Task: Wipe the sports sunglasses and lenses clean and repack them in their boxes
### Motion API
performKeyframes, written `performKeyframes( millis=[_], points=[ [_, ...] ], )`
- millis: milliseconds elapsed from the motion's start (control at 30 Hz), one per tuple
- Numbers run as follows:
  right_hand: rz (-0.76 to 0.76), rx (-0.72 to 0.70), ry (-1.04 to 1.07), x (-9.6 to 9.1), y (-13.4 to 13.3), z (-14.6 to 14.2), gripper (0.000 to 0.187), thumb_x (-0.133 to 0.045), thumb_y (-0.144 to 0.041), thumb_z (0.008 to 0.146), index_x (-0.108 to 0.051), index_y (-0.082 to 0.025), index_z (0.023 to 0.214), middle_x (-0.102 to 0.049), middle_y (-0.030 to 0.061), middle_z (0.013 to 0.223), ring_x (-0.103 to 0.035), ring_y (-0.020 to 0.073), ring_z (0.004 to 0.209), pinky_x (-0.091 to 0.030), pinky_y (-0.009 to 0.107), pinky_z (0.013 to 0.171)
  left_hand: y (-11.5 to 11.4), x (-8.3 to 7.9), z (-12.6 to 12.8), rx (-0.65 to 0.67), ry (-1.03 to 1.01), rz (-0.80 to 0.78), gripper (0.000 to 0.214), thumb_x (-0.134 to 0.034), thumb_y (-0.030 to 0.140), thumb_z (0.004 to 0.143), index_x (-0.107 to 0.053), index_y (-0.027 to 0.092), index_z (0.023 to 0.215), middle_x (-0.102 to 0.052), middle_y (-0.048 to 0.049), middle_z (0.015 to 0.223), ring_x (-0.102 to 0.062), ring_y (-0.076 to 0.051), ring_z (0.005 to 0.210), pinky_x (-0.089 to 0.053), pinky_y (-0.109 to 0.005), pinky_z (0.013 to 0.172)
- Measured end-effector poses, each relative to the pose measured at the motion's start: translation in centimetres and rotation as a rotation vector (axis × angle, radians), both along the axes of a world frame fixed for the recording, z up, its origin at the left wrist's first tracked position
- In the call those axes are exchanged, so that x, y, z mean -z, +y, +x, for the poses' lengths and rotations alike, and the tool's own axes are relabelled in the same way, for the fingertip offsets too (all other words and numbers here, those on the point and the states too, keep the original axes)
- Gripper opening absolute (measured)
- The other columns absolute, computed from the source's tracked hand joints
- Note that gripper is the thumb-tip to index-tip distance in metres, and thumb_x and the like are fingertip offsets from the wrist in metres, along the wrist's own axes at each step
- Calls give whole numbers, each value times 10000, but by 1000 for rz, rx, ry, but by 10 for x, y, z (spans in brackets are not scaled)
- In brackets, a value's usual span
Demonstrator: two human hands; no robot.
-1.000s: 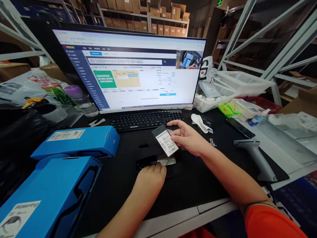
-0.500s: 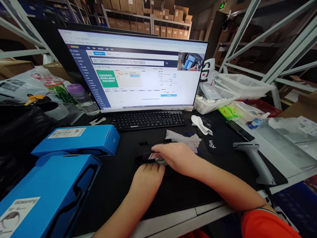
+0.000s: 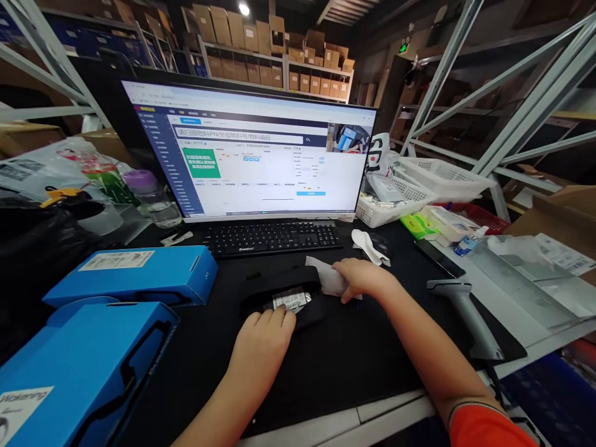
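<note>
Two hands share one soft black case [image 3: 279, 292], which lies at the centre of the desk with a small silver-and-white labelled packet [image 3: 292, 302] showing in its middle. Our left hand [image 3: 261, 335] sits open, its fingers [image 3: 274, 318] laid across the case's near edge without clearly gripping. A light, flat press like this seems the right one, steadying the case without crushing what lies in it. Our right hand [image 3: 362, 279] curls down at 3 o'clock from the case, against a crumpled pale grey cloth [image 3: 328, 276], and we cannot tell whether it pinches that cloth. Beneath everything spreads a black desk mat [image 3: 354, 372]. A black keyboard [image 3: 270, 239] lies at 12 o'clock, below a wide flat monitor [image 3: 274, 149]. A grey handheld barcode scanner [image 3: 465, 316] stands at 3 o'clock, two bright blue cardboard boxes [image 3: 130, 276] sit at 9 and 8 o'clock, and a white plastic mesh basket [image 3: 391, 202] waits at 2 o'clock.
</note>
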State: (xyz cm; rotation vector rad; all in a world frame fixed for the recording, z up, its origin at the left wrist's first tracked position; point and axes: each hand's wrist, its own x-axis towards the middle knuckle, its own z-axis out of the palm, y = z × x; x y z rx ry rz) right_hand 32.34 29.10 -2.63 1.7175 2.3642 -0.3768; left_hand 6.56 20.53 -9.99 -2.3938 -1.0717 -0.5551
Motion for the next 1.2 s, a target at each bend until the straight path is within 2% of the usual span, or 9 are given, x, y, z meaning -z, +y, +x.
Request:
performKeyframes(
  millis=[133,233,400,533,667,800,900,1000,1200],
  points=[
    [70,15,74,6,15,-1,464,-889,-267,574,-724,-180,999,-736,89,950,-690,279,832,-440,277,625,3,-1,-3,85,-111,28,221,-577,148,912,-621,77,1117,-712,-159,1057,-693,-285,882,-572,-408,731],
    [151,13,192,-10,15,13,309,-847,-320,657,-737,-205,922,-733,36,874,-665,231,796,-391,257,602,0,-5,-7,149,-219,30,365,-563,313,964,-570,65,1232,-664,-194,1198,-659,-298,1050,-573,-431,882],
    [338,72,468,-42,-2,32,247,-764,-364,780,-735,-187,950,-734,22,891,-661,223,829,-423,266,664,-6,-8,-11,116,-409,10,449,-602,307,946,-503,90,1326,-556,-214,1354,-577,-304,1230,-547,-440,978],
    [441,50,751,-49,-29,8,237,-792,-296,768,-735,-200,977,-745,6,902,-672,218,831,-456,274,704,-8,-16,-12,73,-613,146,725,-736,260,850,-365,108,1455,-459,-244,1444,-482,-340,1346,-490,-498,1053],
    [397,-243,831,-34,-62,-41,294,-842,-261,753,-741,-209,1024,-761,25,944,-679,213,839,-474,299,756,-8,-23,-17,45,-602,256,891,-794,212,777,-294,144,1511,-367,-263,1519,-376,-411,1424,-379,-618,1120],
    [357,-470,1002,-23,-82,-67,450,-833,-427,777,-708,-217,1156,-762,57,1021,-689,233,906,-501,342,824,-8,-22,-28,73,-632,49,566,-674,219,824,-478,173,1353,-567,-181,1338,-574,-334,1230,-509,-505,1008],
    [362,-321,1206,-29,-84,-61,346,-682,-431,920,-672,-246,1212,-730,62,1163,-672,223,1074,-511,349,934,-6,-22,-33,-39,-920,-137,371,-658,265,787,-573,210,1143,-659,-81,1078,-660,-267,980,-578,-410,833],
    [554,-185,1247,-38,-85,-50,188,-586,-294,987,-684,-274,1146,-729,45,1131,-666,199,1085,-509,355,969,-2,-25,-35,-165,-1224,-228,429,-693,375,758,-571,217,1138,-665,-67,1044,-674,-279,929,-593,-418,776],
    [670,-405,1136,-35,-99,-60,244,-610,-128,934,-698,-280,1104,-717,60,1130,-671,198,1057,-552,349,916,3,-22,-40,-142,-1238,-207,425,-699,401,747,-592,194,1103,-689,-83,993,-694,-299,869,-601,-435,700]
  ],
)
